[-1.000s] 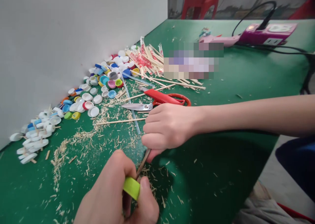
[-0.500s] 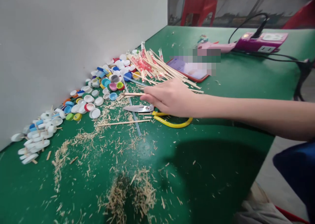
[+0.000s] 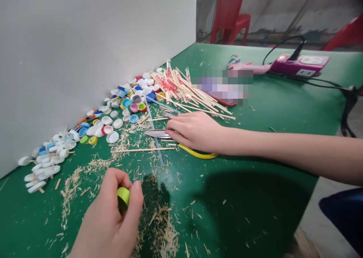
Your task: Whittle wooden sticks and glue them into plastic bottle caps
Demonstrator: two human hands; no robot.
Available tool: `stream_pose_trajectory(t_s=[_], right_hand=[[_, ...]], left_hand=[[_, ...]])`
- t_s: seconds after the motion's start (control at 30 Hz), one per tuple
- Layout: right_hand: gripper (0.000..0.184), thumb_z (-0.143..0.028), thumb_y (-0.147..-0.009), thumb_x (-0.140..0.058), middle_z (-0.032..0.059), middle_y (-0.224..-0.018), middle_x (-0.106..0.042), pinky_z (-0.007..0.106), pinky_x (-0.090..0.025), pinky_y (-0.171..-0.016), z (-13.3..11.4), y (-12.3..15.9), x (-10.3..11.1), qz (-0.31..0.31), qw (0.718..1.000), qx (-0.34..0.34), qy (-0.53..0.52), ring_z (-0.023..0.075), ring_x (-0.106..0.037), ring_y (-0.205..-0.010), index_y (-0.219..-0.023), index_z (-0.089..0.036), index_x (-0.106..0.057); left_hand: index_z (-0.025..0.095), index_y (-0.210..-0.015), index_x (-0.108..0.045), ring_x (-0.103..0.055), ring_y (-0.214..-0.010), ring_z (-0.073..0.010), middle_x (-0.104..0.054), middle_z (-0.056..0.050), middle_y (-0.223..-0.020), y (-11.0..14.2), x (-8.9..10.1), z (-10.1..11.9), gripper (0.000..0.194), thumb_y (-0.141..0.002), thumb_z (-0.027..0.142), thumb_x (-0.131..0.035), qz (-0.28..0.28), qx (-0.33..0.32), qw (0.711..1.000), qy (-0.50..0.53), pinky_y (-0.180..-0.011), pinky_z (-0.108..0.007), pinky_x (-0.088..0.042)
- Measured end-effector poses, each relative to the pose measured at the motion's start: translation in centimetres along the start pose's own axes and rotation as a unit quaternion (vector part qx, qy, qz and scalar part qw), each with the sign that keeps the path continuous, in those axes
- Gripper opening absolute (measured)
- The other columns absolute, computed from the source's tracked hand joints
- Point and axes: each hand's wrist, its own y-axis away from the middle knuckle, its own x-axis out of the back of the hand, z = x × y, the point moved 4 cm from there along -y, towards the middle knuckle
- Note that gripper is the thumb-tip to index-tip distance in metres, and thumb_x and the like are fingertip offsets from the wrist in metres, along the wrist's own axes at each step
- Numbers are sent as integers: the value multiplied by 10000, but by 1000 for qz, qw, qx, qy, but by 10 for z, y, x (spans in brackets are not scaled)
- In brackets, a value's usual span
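Pinched between the thumb and fingers of my left hand (image 3: 109, 212) is a lime-green bottle cap (image 3: 123, 197), held over the near part of the table. My right hand (image 3: 195, 131) lies low over the yellow-handled scissors (image 3: 154, 134), its fingers curled together and their grip hidden. A short grey blade-like piece (image 3: 169, 115) pokes out by its fingertips, too small to name surely. Just left of it lies a thin wooden stick (image 3: 157, 119). Another stick (image 3: 144, 149) crosses a clear strip (image 3: 155, 137) in front of the scissors.
Many loose bottle caps (image 3: 117, 123) line the white wall, with caps on short sticks (image 3: 45, 167) at left. Behind my right hand are chopsticks (image 3: 198, 93) and a blurred phone (image 3: 224, 89). A purple power strip (image 3: 300, 64) trails cables. Wood shavings (image 3: 167, 227) litter the green table.
My left hand has come into view with the green cap. My right hand no longer shows the stick in its fingers and now rests lower over the scissors. The view has tilted slightly.
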Motion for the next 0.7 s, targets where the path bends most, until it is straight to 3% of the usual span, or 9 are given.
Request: stream_pose_trajectory(t_s=[0.1,0.23,0.4,0.57,0.7], right_hand=[[425,-326,-1025,-262,77,-876,-614,323,-332,-728,-4,0,-3,22,997,33,63,170,-480,-783,-949,-124,-627],[393,-323,-1013,-314,123,-1040,-608,387,-340,-897,-17,3,-4,68,988,114,81,220,-460,-963,-1058,-109,-640],[369,-413,-977,-410,125,-1082,-601,383,-361,-870,-33,7,-16,30,987,153,41,229,-447,-937,-1022,-132,-645],[312,-270,-986,-371,114,-973,-621,380,-371,-833,-34,6,-22,-2,991,132,30,209,-456,-858,-936,-123,-642],[328,-286,-993,-372,94,-894,-598,360,-391,-826,-26,6,-8,41,995,62,-61,183,-465,-822,-908,-133,-649]], left_hand=[[239,-824,-379,-353,-376,-88,-316,95,-493,-3,-9,-11,387,-830,625,-408,-40,-10,999,-11,-395,-199,-273],[234,-876,-342,-409,-410,-83,-395,81,-595,-9,-20,-19,255,-876,477,-419,-45,-63,997,-13,-419,-205,-314],[226,-948,-342,-455,-448,-91,-464,51,-665,-11,-28,-25,229,-896,444,-386,-46,-88,995,-7,-445,-215,-340],[235,-888,-365,-458,-406,-117,-429,71,-540,-9,-18,-15,275,-915,506,-332,-46,-59,996,-43,-436,-223,-318],[236,-809,-369,-464,-368,-118,-467,56,-502,-5,-5,-4,281,-920,493,-346,-3,-47,997,-61,-408,-221,-305]])
